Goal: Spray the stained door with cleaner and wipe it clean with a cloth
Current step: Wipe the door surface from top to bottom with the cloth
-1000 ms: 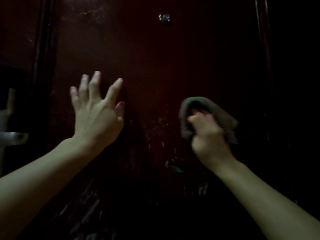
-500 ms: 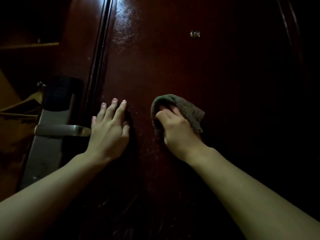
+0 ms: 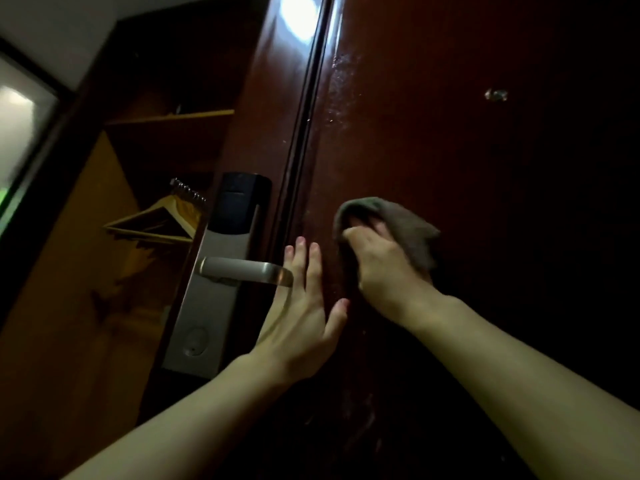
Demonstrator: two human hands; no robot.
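Cloth on the door, just right of the groove, with more spotted door above it

The right hand (image 3: 384,268) presses the grey cloth (image 3: 398,226) against the dark red door (image 3: 467,161), its fingers curled into the folds. A pale speckled patch (image 3: 341,95) lies straight above the cloth, along the groove. The left hand (image 3: 304,306), fingers straight, rests flat just left of it, beside the lever handle (image 3: 242,270).
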